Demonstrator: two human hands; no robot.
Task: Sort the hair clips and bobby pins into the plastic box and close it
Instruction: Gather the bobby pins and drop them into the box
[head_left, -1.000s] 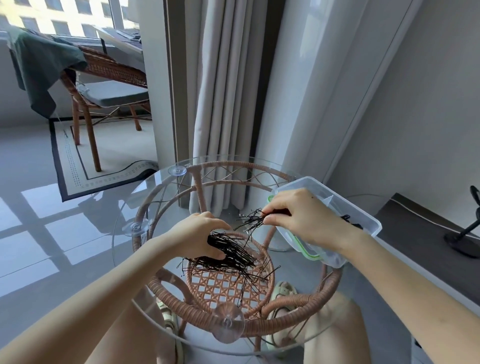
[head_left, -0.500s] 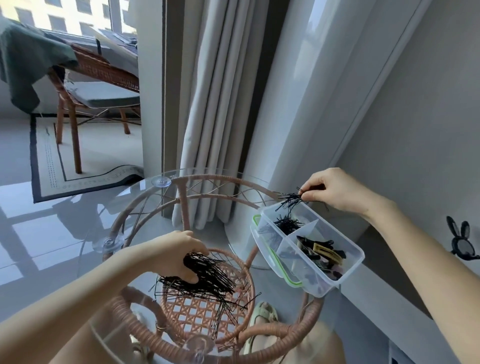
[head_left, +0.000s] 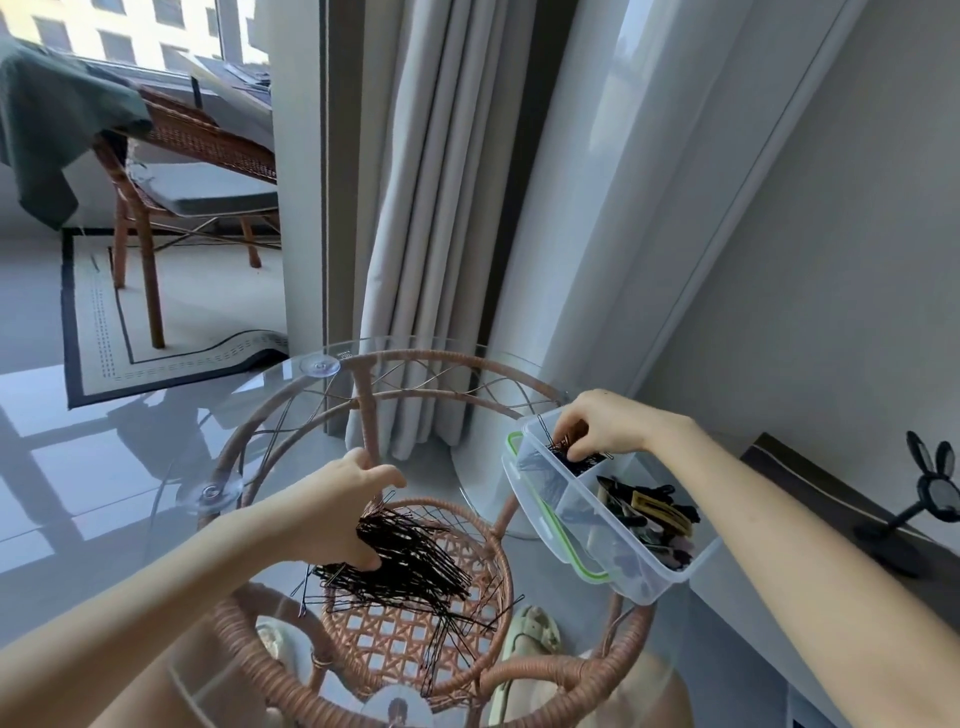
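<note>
Glass desk (head_left: 270, 426), round, on a wicker frame. The plastic box (head_left: 649, 577) sits at its right edge, open and divided into compartments. A green-sealed lid (head_left: 550, 530) is under it, so we judge closing is a long way off. The bobby pins (head_left: 410, 561) are a big black pile in the middle of the desk, with a few strays fanned out toward us.

Left grip (head_left: 343, 514) is on the far end of the pile, fingers curled round a bunch, thumb tucked under. Right grip (head_left: 597, 426) reaches down into the box's far compartment, fingertips nearly closed and pinching a small bunch of pins right at the pins already lying there. Hair clips (head_left: 660, 512), black and tan, fill the near compartment; we see none on the desk.

We judge the step is the pin transfer, at the drop-off. The next move calls for the right grip to loosen inside the far compartment so the pins don't spill over the divider, then go back to the pile. Most pins are not yet moved.
</note>
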